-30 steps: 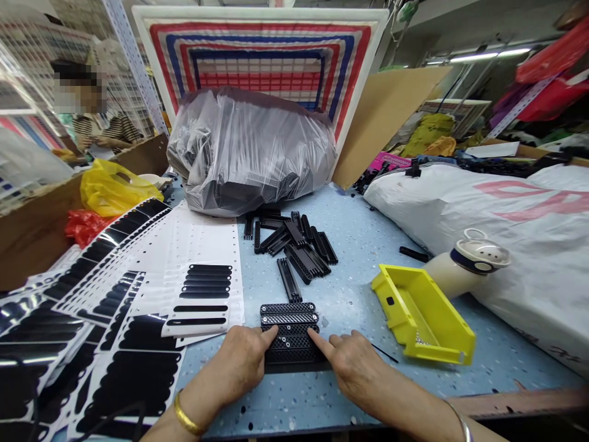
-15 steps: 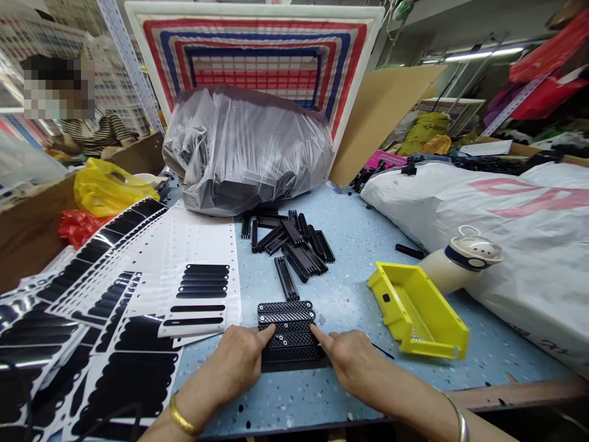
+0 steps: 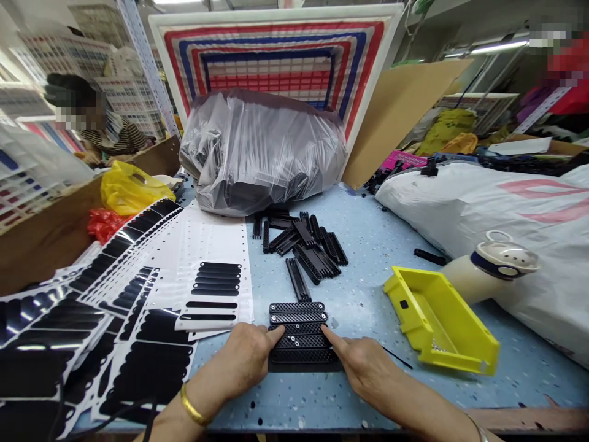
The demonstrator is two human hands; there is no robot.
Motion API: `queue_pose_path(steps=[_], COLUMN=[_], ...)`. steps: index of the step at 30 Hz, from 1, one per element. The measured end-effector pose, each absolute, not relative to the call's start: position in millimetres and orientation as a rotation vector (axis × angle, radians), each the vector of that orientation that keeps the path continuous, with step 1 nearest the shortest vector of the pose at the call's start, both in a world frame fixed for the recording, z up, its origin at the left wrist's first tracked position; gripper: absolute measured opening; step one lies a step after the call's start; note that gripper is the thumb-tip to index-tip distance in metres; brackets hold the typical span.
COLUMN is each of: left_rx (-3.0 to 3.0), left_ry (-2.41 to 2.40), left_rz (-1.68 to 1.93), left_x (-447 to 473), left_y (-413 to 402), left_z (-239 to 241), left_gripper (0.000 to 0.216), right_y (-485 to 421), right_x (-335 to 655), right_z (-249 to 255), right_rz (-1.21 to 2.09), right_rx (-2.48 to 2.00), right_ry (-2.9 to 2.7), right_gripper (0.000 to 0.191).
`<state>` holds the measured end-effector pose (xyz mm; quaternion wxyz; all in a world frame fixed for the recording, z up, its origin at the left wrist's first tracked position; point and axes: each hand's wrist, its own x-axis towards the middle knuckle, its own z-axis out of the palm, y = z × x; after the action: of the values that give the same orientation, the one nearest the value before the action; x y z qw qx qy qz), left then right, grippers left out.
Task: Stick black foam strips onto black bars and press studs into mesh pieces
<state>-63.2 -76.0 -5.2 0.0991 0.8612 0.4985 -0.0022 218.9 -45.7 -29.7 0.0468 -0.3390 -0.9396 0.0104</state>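
Observation:
Several black textured strips lie side by side in a row on a dark mat in front of me. Small silvery screw-like dots show at the ends of the upper strips, and a few lie loose near the middle. My left hand presses a fingertip on the left end of a strip, its other fingers curled. My right hand presses an extended finger on the right end, the rest folded under. Beyond the row lies a narrow black piece, and behind it a heap of similar black pieces.
A yellow bin with small shiny bits stands at right, beside a cream bottle and a big white sack. Sheets of black stickers cover the left. A plastic-wrapped bundle sits behind. A co-worker is at far left.
The whole view has shifted, so everything appears further right. Both hands stay at the strip's ends, with hardly any visible movement against the row.

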Motion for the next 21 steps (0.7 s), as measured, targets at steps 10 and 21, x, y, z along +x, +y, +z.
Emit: queue_pose_path(steps=[10, 21], left_rx=[2.489, 2.517], left_ry=[1.551, 1.511], left_rz=[0.005, 0.01], left_x=[-84, -77], left_y=[-87, -84], left_z=[-14, -1], left_gripper=[0.066, 0.051], right_y=[-43, -39], right_x=[216, 211], right_z=[-30, -25], right_rz=[-0.046, 0.145], right_rx=[-1.012, -1.063], right_ry=[-2.912, -2.789], right_gripper=[0.068, 0.053])
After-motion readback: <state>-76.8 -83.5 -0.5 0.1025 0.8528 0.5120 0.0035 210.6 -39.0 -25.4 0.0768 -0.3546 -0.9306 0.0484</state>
